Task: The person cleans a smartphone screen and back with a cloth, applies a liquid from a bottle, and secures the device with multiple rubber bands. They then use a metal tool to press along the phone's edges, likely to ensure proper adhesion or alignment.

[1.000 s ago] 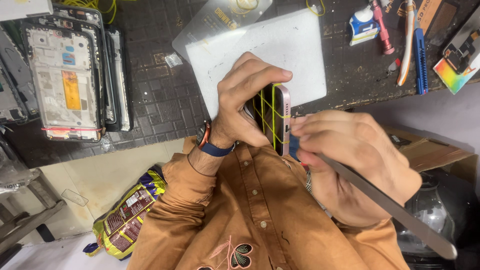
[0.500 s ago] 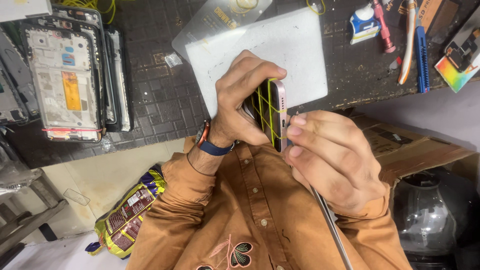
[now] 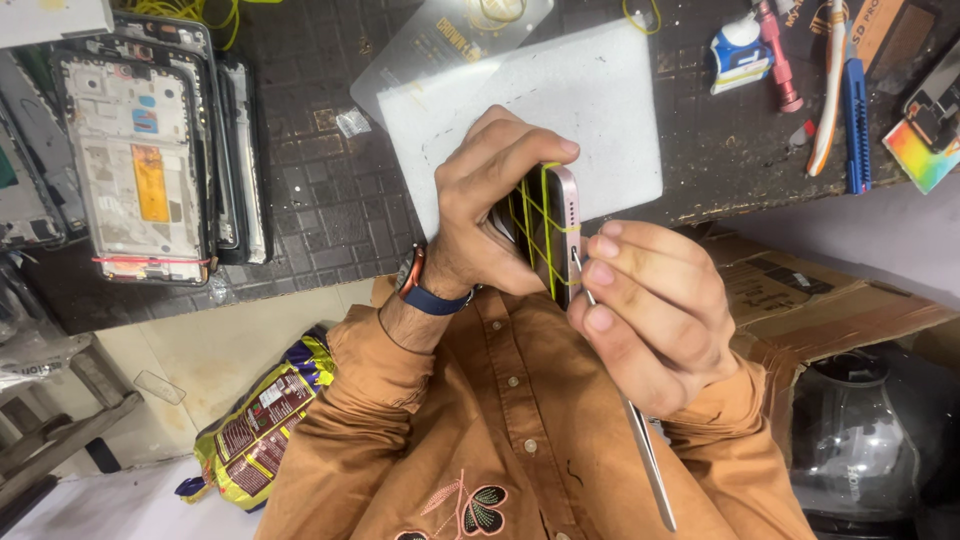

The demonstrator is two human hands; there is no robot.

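My left hand (image 3: 490,205) grips a pink smartphone (image 3: 565,215) held on edge and wrapped in several yellow rubber bands. My right hand (image 3: 650,315) pinches a long thin metal tool (image 3: 645,455) whose tip touches the phone's lower edge. Both hands are raised in front of my chest, over the near edge of the dark workbench mat (image 3: 320,190). A watch with a blue strap (image 3: 425,290) sits on my left wrist.
A white pad (image 3: 600,120) lies on the mat behind the phone. Several stripped phone frames (image 3: 140,160) are stacked at the left. Tools and a small bottle (image 3: 740,45) sit at the back right. Below are a cardboard box (image 3: 800,300), a snack wrapper (image 3: 265,415) and a glass jar (image 3: 865,440).
My right hand slid up along the metal tool and brought its tip onto the phone's edge. The tool now points steeply down. The left hand kept its grip.
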